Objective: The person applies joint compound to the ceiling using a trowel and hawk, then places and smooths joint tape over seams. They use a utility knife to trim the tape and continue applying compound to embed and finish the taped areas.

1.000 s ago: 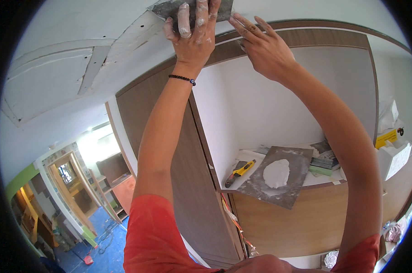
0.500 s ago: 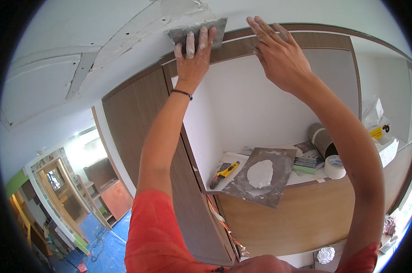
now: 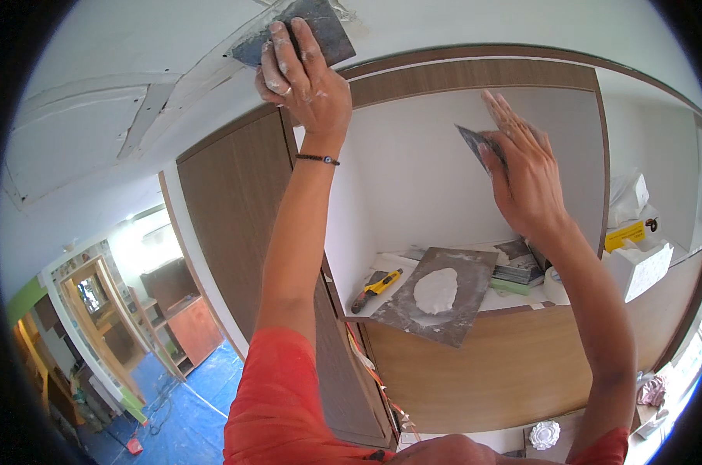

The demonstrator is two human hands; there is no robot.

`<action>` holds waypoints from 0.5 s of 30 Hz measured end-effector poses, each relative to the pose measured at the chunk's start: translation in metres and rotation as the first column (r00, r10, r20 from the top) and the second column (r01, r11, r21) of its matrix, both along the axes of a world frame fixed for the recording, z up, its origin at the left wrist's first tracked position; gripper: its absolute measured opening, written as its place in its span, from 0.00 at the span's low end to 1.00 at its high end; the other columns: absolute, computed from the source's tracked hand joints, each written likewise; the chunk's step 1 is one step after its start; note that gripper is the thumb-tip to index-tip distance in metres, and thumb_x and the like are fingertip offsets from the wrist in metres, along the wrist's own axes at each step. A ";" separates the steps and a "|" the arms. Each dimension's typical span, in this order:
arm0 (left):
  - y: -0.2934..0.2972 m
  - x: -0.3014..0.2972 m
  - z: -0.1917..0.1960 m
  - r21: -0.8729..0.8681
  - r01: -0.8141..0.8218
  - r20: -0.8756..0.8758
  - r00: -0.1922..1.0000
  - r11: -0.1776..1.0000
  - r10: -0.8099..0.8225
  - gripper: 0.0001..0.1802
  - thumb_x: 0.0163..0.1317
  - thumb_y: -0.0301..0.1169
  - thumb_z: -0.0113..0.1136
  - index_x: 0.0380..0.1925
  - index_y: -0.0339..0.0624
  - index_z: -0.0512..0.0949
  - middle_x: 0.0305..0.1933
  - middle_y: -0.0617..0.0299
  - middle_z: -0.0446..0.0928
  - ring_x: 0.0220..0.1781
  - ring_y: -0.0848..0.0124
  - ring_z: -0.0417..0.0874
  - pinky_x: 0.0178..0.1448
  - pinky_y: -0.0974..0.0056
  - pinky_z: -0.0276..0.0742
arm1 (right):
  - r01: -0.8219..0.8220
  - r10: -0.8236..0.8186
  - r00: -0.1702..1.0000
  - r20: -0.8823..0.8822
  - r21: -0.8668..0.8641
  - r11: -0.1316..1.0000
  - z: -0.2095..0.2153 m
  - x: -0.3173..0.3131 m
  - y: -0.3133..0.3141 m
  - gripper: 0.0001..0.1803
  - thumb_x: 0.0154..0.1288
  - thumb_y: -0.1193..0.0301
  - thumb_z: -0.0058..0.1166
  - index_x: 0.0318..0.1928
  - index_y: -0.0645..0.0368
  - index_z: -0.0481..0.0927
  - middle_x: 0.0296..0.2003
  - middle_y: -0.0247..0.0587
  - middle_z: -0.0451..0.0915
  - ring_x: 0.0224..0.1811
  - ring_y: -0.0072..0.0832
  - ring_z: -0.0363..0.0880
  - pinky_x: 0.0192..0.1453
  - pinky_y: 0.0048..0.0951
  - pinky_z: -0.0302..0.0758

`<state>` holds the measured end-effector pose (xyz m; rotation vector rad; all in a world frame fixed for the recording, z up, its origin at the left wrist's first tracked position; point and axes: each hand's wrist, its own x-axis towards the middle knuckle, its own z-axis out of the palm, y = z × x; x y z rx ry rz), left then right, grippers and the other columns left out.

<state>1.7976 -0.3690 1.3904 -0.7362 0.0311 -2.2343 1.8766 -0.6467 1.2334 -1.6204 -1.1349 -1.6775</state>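
Observation:
Overhead, my left hand (image 3: 313,89) is closed on a wide flat putty knife (image 3: 331,39). The blade lies against the white ceiling, over the seam smeared with filler (image 3: 211,74). My right hand (image 3: 527,174) is raised in front of the cabinet recess, gripping a second putty knife (image 3: 470,143) with its dark blade tilted up to the left. White filler coats the left fingers. Below, on the recess shelf, a grey board (image 3: 449,329) holds a mound of white putty (image 3: 436,291) and juts past the shelf edge.
A yellow utility knife (image 3: 377,290) lies left of the board, grey and green sheets (image 3: 513,280) to its right. A white box (image 3: 639,271) and a bag stand at the far right. Brown cabinet panels (image 3: 242,201) frame the recess. Blue sheeting (image 3: 203,403) covers the floor lower left.
My left hand and its putty knife have moved up and left along the ceiling seam. My right hand has dropped and shifted right, bringing its putty knife blade into clear view.

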 end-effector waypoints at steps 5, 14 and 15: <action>0.010 0.042 0.016 -0.069 0.019 0.113 0.994 0.997 -0.011 0.30 0.66 0.23 0.57 0.70 0.48 0.72 0.78 0.60 0.60 0.74 0.52 0.58 0.69 0.38 0.59 | 0.028 -0.033 0.996 -0.087 -0.048 0.998 -0.032 0.003 -0.023 0.12 0.77 0.69 0.49 0.47 0.63 0.83 0.78 0.44 0.63 0.80 0.42 0.60 0.79 0.53 0.59; 0.025 0.075 -0.018 -0.175 -0.153 -0.100 0.985 0.973 0.137 0.32 0.68 0.27 0.56 0.73 0.58 0.71 0.79 0.68 0.59 0.75 0.59 0.57 0.72 0.41 0.57 | -0.056 0.062 0.973 -0.221 0.030 0.998 -0.058 -0.001 -0.048 0.12 0.76 0.71 0.52 0.50 0.64 0.83 0.72 0.45 0.71 0.74 0.45 0.68 0.74 0.49 0.66; 0.024 0.072 -0.027 -0.180 -0.172 -0.127 0.980 0.968 0.151 0.31 0.69 0.28 0.56 0.72 0.59 0.71 0.79 0.69 0.59 0.76 0.61 0.57 0.73 0.42 0.57 | -0.136 0.156 0.948 -0.278 0.091 0.987 -0.060 -0.002 -0.049 0.12 0.77 0.70 0.52 0.50 0.64 0.83 0.69 0.46 0.74 0.70 0.44 0.73 0.72 0.46 0.69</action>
